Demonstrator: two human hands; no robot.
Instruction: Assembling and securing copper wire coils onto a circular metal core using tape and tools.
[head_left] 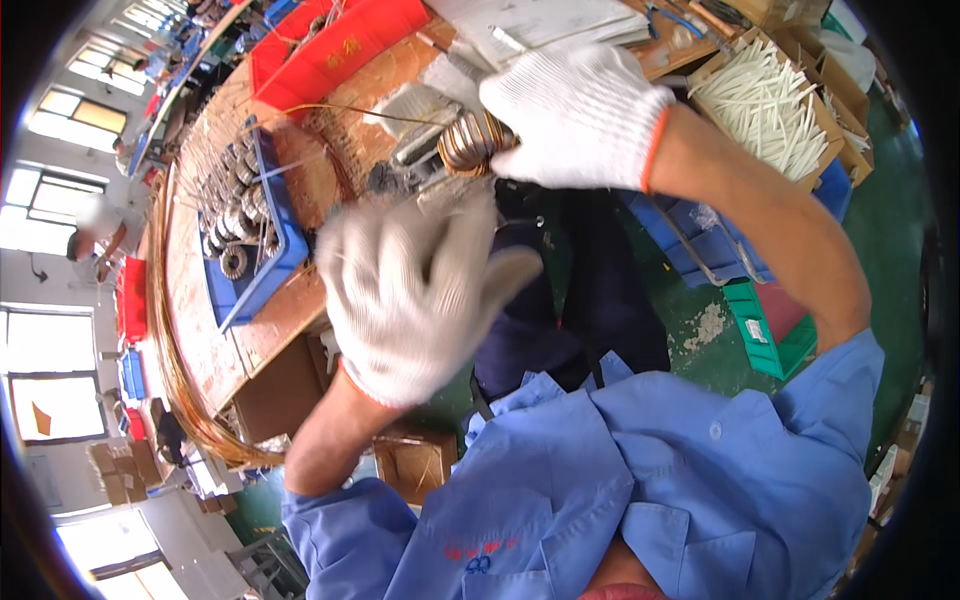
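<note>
A ring-shaped coil (463, 146) wound with copper wire sits at the bench edge, on a grey metal fixture (422, 110). My right hand (575, 118), in a white knitted glove, grips the coil's right side with thumb and fingers. A copper wire (368, 113) runs from the coil to the left. My left hand (405, 290), also gloved, is raised nearer to me, apart from the coil. It is smeared by motion, its thumb stands away from the fingers and nothing shows in it. The fingers' undersides are hidden.
A blue tray (290, 250) of wound ring coils stands on the wooden bench (215, 345) at left, a red bin (340, 55) behind. White sleeving pieces (765, 105) fill a carton at right. A green crate (765, 335) is on the floor. Copper wire (165, 300) hangs along the bench's left rim.
</note>
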